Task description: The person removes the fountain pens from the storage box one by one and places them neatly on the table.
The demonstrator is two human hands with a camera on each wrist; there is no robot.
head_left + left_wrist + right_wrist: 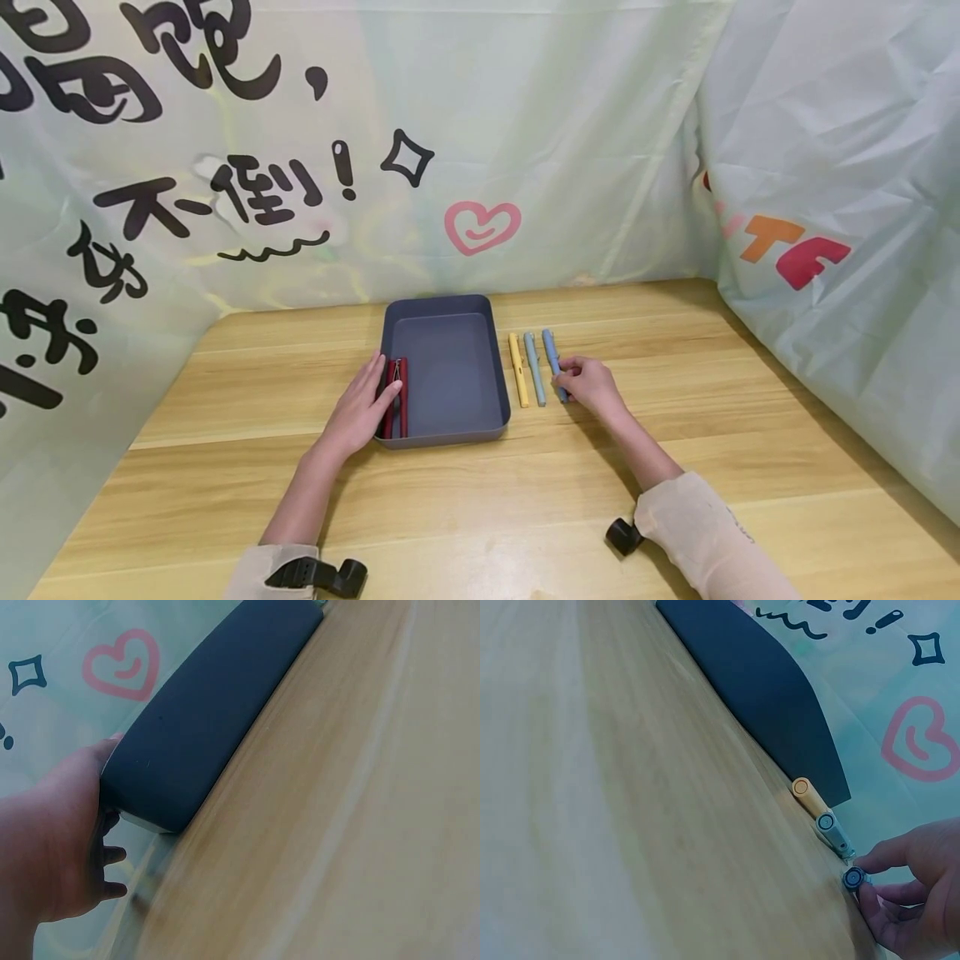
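Note:
A dark blue-grey tray (450, 367) lies on the table, with two dark red pens (403, 408) along its left side. My left hand (360, 408) grips the tray's left wall, its thumb over the rim above the pens. To the tray's right a yellow pen (518, 371), a light blue pen (535, 368) and a darker blue pen (551, 350) lie side by side. With thumb and fingers my right hand (592, 385) pinches the darker blue pen near its lower half. In the right wrist view the end of this blue pen (853, 878) shows between the fingertips.
Behind the wooden table (480, 517) hangs a printed cloth (585, 150) with black characters and a pink heart. Another cloth (840, 167) borders the right side. A black wrist camera (624, 537) sits at the right sleeve, another camera (348, 577) at the left.

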